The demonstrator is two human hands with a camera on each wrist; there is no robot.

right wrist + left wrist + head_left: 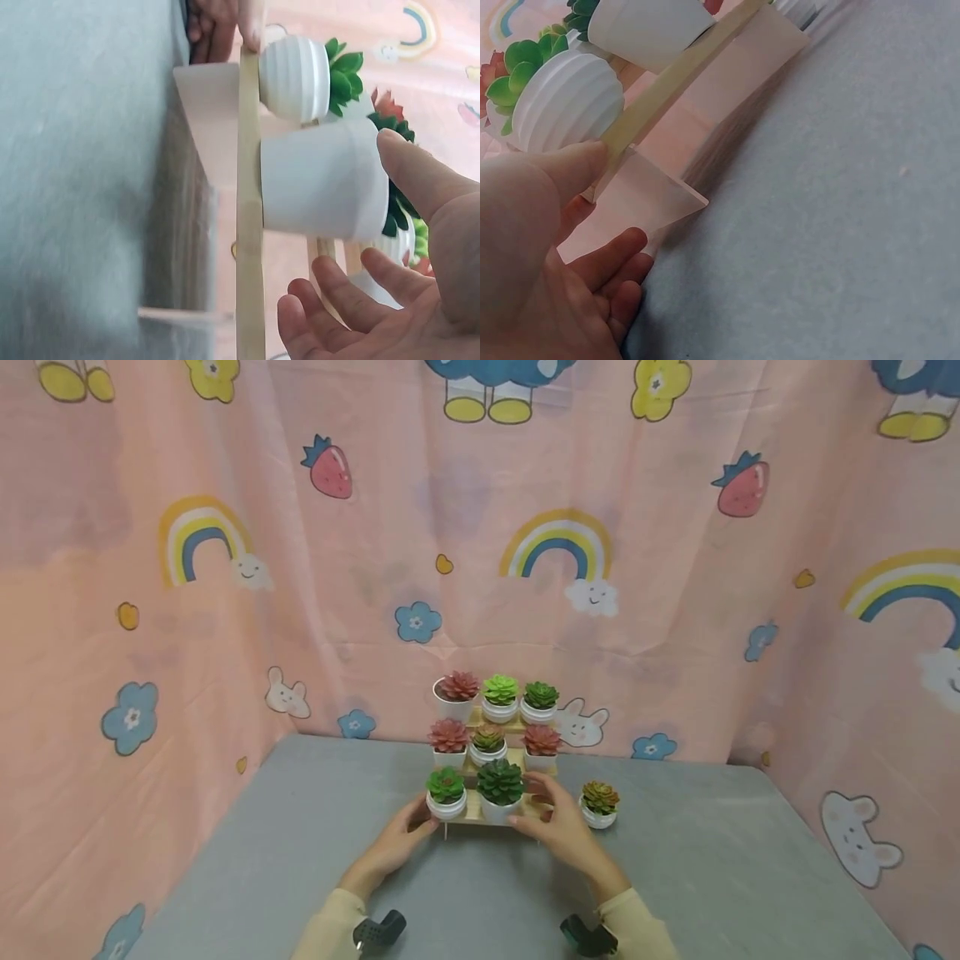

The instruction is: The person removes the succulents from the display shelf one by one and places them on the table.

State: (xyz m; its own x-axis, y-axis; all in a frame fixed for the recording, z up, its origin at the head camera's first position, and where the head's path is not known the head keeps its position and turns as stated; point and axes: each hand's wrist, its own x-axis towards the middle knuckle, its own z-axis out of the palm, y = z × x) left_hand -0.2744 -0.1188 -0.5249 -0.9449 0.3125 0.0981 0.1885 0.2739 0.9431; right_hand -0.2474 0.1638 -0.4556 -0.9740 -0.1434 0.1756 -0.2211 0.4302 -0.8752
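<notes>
A stepped stand with wooden shelves (474,817) and clear side panels (641,199) bears several potted succulents. My left hand (396,842) pinches the left end of the lowest shelf, thumb on its edge and index finger beneath. Right above that thumb sits a ribbed white pot (570,101) with a bright green succulent (446,785). To its right stands a smooth white pot (322,180) with a dark green succulent (500,782). My right hand (561,828) is around this pot's right side. Its thumb tip meets the rim; the other fingers are spread, apart from the pot.
On the middle shelf, two reddish succulents (448,737) flank a green one (487,739). Three more pots line the top shelf, among them a lime green succulent (501,690). Right of the stand, a yellow-orange succulent (600,797) in a white pot sits on the grey table (720,860).
</notes>
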